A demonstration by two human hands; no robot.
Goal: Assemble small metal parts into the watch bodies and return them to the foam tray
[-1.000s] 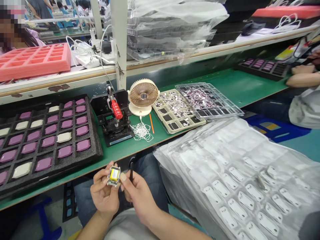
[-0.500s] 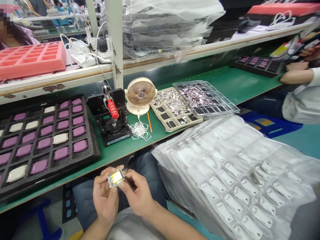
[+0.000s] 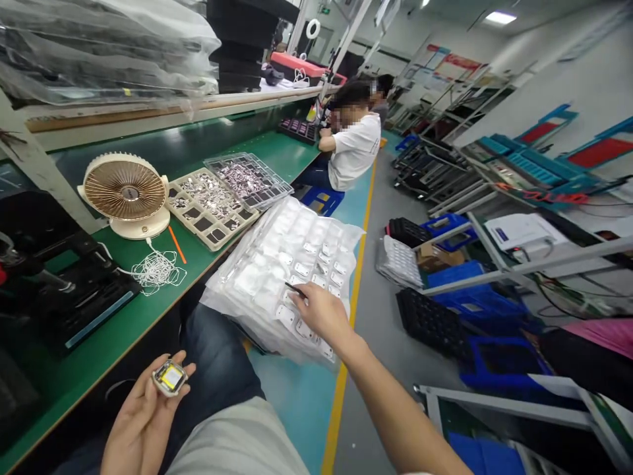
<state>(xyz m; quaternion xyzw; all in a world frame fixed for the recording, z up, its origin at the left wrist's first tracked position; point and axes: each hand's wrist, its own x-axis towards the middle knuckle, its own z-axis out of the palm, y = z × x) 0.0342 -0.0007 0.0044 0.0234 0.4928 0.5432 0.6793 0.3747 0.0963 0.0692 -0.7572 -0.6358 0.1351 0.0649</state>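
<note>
Head view: yellow-edged block (image 3: pixel 173 376) seated but uncovered, the casing (image 3: pixel 159 380) was fingertip-held in the left hand (image 3: pixel 147 410), a dark tool (image 3: pixel 295 289) pinched in the right hand (image 3: pixel 320 313)

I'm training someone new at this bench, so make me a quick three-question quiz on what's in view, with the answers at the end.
1. Multiple choice: what is the left hand holding?
a) an orange stick
b) an open case with a yellow-edged part inside
c) a beige tray

2. True or false: the right hand is empty.

3. Fill in: the tangled white cord lies on the green bench and runs to the base of the ____.

Key:
1. b
2. False; it holds a slim dark tool.
3. fan
</note>
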